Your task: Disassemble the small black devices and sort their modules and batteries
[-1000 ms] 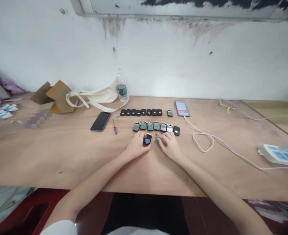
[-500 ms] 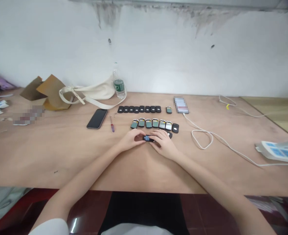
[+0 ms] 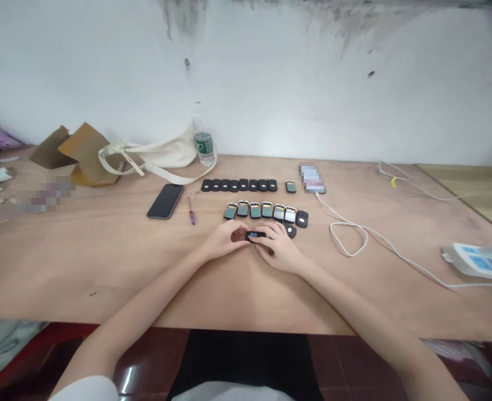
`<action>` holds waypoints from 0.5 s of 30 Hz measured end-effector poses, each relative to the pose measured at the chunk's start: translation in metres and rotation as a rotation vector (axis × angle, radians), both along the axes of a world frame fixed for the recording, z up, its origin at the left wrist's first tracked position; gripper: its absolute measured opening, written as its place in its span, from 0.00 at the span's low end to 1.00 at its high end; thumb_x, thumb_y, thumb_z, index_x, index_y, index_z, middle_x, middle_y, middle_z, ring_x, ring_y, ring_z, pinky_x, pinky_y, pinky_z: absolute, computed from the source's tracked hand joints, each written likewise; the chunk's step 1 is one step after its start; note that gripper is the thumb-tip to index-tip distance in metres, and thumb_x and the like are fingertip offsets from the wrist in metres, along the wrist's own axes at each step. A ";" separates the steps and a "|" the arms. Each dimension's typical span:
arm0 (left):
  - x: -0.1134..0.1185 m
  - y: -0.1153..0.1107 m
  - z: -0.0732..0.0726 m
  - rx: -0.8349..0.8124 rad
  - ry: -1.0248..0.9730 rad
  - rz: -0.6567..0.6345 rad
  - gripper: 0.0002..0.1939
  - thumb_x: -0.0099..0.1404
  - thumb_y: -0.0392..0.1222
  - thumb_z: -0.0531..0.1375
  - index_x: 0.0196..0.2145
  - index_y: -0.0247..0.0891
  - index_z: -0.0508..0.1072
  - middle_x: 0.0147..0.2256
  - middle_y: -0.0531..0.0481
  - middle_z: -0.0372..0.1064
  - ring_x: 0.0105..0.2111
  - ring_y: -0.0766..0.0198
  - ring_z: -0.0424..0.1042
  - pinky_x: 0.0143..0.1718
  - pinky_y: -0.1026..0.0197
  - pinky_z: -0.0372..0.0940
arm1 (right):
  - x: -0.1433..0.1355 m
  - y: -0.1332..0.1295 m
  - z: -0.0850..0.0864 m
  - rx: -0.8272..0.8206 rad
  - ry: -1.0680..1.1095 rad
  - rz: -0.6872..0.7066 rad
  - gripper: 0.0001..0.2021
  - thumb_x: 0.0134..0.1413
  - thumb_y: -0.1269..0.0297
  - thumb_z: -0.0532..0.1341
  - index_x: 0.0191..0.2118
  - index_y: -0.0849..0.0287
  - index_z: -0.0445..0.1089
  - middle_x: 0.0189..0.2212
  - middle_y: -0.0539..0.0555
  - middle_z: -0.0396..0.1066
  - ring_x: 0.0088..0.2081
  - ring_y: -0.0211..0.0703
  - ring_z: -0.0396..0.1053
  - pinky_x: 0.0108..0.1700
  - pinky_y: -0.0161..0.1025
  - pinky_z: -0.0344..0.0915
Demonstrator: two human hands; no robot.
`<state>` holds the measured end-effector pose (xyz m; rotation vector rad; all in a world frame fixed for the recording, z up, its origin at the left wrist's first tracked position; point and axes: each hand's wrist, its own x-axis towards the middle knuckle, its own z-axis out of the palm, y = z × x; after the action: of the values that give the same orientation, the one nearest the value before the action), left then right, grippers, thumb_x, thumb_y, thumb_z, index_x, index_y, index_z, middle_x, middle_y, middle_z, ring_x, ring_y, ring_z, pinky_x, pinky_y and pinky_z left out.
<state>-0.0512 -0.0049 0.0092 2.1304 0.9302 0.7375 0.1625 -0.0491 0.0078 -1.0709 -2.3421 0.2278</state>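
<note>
Together, both hands [image 3: 279, 245] half-curled and narrow around opposite ends of one small black device [image 3: 254, 236]

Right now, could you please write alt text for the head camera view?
The left hand and right hand hold a small dark device at a brown table. Beyond lie two rows of small devices, with a screwdriver and phone to the left.

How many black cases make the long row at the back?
8. The black cases lie side by side in one line, from right of the screwdriver to left of the green-faced device. None there seems hidden.
</note>
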 end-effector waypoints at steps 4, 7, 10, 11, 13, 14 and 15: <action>0.000 0.001 -0.001 0.022 0.036 -0.010 0.14 0.59 0.48 0.61 0.42 0.40 0.71 0.39 0.48 0.70 0.38 0.59 0.69 0.41 0.59 0.64 | 0.000 -0.001 0.001 0.012 -0.011 0.027 0.16 0.57 0.69 0.54 0.50 0.53 0.69 0.48 0.55 0.70 0.51 0.52 0.59 0.54 0.56 0.54; 0.000 0.001 -0.004 0.061 0.028 -0.002 0.15 0.59 0.48 0.61 0.42 0.39 0.70 0.38 0.49 0.70 0.38 0.61 0.69 0.41 0.60 0.65 | -0.001 -0.003 0.003 0.023 -0.013 0.050 0.17 0.56 0.71 0.55 0.51 0.55 0.67 0.48 0.55 0.71 0.50 0.52 0.59 0.54 0.56 0.54; 0.000 0.000 -0.005 0.069 0.003 0.026 0.15 0.58 0.48 0.62 0.41 0.38 0.71 0.37 0.49 0.70 0.36 0.62 0.69 0.40 0.61 0.65 | -0.001 -0.003 0.003 0.020 -0.003 0.059 0.18 0.56 0.71 0.55 0.52 0.56 0.67 0.48 0.56 0.71 0.49 0.52 0.60 0.53 0.55 0.55; 0.001 -0.001 -0.005 0.066 -0.006 0.036 0.15 0.58 0.48 0.63 0.41 0.38 0.71 0.36 0.49 0.71 0.36 0.62 0.69 0.39 0.61 0.65 | -0.001 -0.003 0.002 0.016 0.000 0.060 0.18 0.56 0.71 0.55 0.52 0.56 0.67 0.48 0.56 0.71 0.49 0.52 0.60 0.53 0.55 0.55; 0.002 -0.002 -0.005 0.057 -0.028 0.058 0.15 0.57 0.47 0.63 0.39 0.38 0.72 0.35 0.49 0.71 0.35 0.62 0.70 0.39 0.61 0.66 | -0.001 -0.001 0.000 0.011 0.018 0.054 0.17 0.57 0.70 0.55 0.52 0.55 0.67 0.47 0.56 0.71 0.49 0.52 0.61 0.52 0.55 0.57; 0.003 -0.003 -0.004 0.049 -0.042 0.070 0.14 0.56 0.47 0.64 0.39 0.38 0.73 0.35 0.49 0.72 0.34 0.62 0.70 0.38 0.61 0.66 | -0.001 0.000 -0.001 0.009 0.036 0.049 0.16 0.58 0.69 0.55 0.51 0.54 0.67 0.47 0.56 0.72 0.48 0.51 0.62 0.52 0.54 0.58; 0.004 -0.004 -0.003 0.034 -0.059 0.081 0.14 0.56 0.48 0.64 0.38 0.38 0.73 0.35 0.48 0.72 0.34 0.62 0.70 0.38 0.61 0.66 | 0.000 0.001 -0.003 0.004 0.063 0.043 0.15 0.59 0.69 0.54 0.51 0.54 0.68 0.45 0.56 0.72 0.48 0.50 0.62 0.51 0.54 0.59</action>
<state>-0.0472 -0.0090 0.0063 2.0993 0.9830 0.8577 0.1620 -0.0478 0.0046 -0.9979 -2.3099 0.2686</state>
